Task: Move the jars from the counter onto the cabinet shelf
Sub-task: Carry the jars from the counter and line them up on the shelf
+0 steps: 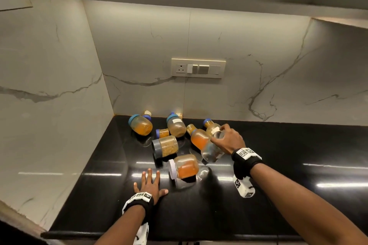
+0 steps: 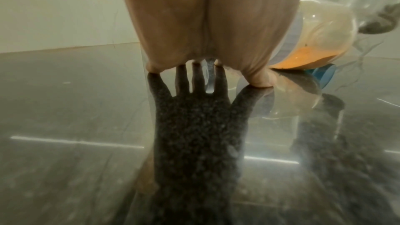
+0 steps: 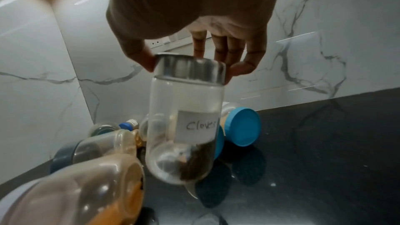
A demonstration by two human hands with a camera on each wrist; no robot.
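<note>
Your right hand (image 3: 194, 23) holds the cloves jar (image 3: 186, 126) by its metal lid, fingers (image 3: 227, 49) wrapped round the rim, likely so it hangs clear of the jars lying on the black surface (image 1: 298, 145). The jar hangs tilted below your fingers. Your left hand (image 1: 148, 185) lies flat with fingers spread, probably to steady you.

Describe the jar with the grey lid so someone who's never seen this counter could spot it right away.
On the black counter, find the cluster of jars lying near the corner of the marble wall. The grey-lidded jar lies on its side in the cluster's middle, just beyond the white-lidded jar. It alone has a dark grey lid and pale yellowish lumpy contents, not orange powder.
</note>
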